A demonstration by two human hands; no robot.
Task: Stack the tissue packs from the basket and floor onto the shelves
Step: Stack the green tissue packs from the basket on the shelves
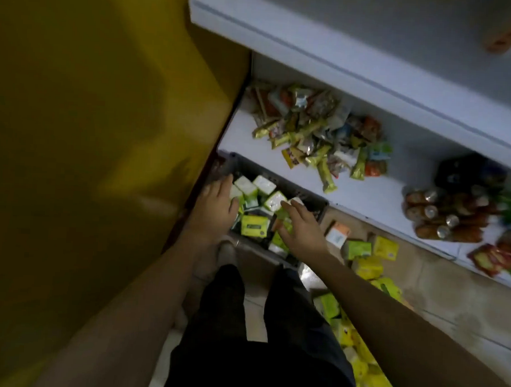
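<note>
I reach into the basket (318, 210) for packs (254, 225).
Left hand (218, 203) and right hand (301, 228) above it, fingers spread, empty; next I should grip one.

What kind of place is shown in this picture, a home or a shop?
Most likely a small shop or its stockroom. A white shelf holds a loose pile of snack packets and a wrapped pack of cans, and a dark basket on the floor is full of tissue packs.

tissue packs (255, 203) in basket (313, 200), shelf (366, 196) behind
</note>
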